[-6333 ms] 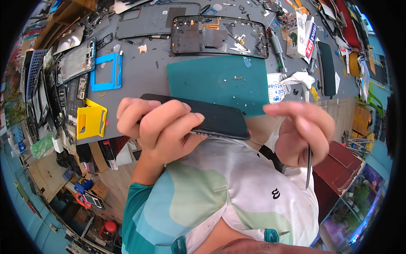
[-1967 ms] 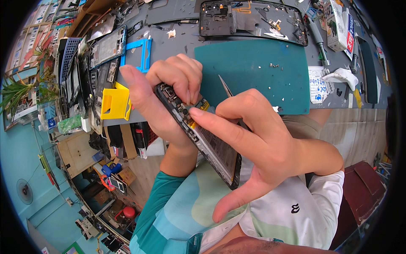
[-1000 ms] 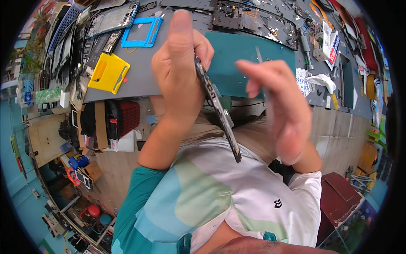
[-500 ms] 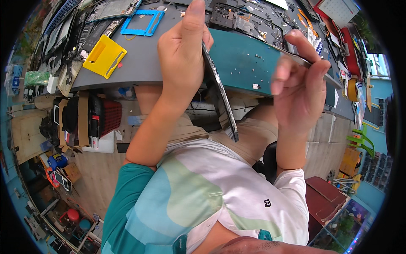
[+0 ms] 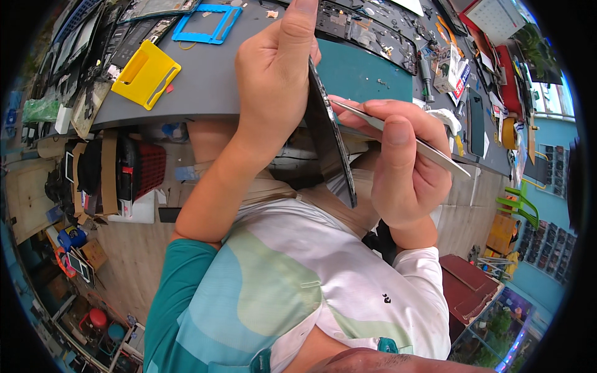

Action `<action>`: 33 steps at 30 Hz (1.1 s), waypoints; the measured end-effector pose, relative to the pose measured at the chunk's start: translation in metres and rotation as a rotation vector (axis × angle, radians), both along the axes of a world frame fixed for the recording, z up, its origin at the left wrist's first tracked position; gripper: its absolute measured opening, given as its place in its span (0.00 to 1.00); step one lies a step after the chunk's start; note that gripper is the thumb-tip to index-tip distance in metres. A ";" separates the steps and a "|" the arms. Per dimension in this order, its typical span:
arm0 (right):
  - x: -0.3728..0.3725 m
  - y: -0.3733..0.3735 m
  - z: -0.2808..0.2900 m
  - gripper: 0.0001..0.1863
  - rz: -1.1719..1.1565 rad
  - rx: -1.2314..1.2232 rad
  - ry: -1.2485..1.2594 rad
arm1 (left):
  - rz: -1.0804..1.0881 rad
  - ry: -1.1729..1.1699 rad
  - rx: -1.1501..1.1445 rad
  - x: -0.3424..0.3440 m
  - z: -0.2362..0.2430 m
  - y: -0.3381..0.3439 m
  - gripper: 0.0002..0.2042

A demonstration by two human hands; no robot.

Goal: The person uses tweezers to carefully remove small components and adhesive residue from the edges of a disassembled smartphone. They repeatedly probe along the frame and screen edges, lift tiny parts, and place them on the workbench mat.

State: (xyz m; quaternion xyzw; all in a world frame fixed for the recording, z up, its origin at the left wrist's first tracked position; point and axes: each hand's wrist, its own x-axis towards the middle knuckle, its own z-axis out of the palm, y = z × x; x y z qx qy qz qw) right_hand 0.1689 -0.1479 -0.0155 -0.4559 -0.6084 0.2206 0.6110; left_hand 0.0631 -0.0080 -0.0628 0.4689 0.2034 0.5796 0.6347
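Note:
My left hand [image 5: 273,74] grips a thin dark phone [image 5: 331,144] held edge-on, tilted upright in front of my chest, thumb pointing up along its top. My right hand [image 5: 404,165] pinches a pair of silver tweezers [image 5: 404,138], whose tips touch the phone's edge near its upper part. The phone's face is turned away from view.
A grey workbench [image 5: 205,81] lies ahead with a teal mat [image 5: 360,78], a yellow plastic tray [image 5: 146,73], a blue frame [image 5: 208,23], an opened device chassis [image 5: 367,34] and many scattered tools. Boxes and a red crate [image 5: 149,168] sit under the bench at left.
Over the frames the phone went from lying flat in my left hand to standing edge-on. My right hand has moved in from the right, bringing the tweezers' tips to the phone's edge.

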 end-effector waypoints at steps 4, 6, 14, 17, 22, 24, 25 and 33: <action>-0.001 0.004 -0.001 0.10 -0.036 0.059 -0.002 | 0.006 0.015 0.036 0.000 -0.001 0.000 0.27; -0.001 0.002 0.002 0.11 -0.036 0.023 -0.056 | -0.005 0.032 0.028 -0.002 0.000 0.000 0.27; 0.000 -0.001 0.004 0.14 -0.038 -0.048 -0.130 | 0.020 0.037 0.014 -0.001 0.003 -0.001 0.27; 0.001 -0.001 0.004 0.14 -0.039 -0.046 -0.140 | 0.021 0.036 0.018 -0.001 0.004 -0.001 0.26; 0.001 -0.001 0.005 0.14 -0.046 -0.044 -0.159 | 0.015 0.047 0.046 -0.003 0.002 0.000 0.26; 0.001 -0.001 0.006 0.15 -0.049 -0.050 -0.169 | 0.023 0.067 0.052 -0.003 0.003 -0.001 0.27; 0.001 -0.001 0.007 0.15 -0.048 -0.052 -0.172 | 0.027 0.077 0.055 -0.003 0.003 -0.001 0.27; 0.000 -0.002 0.006 0.15 -0.051 -0.058 -0.132 | 0.025 0.052 0.066 -0.001 0.001 0.000 0.27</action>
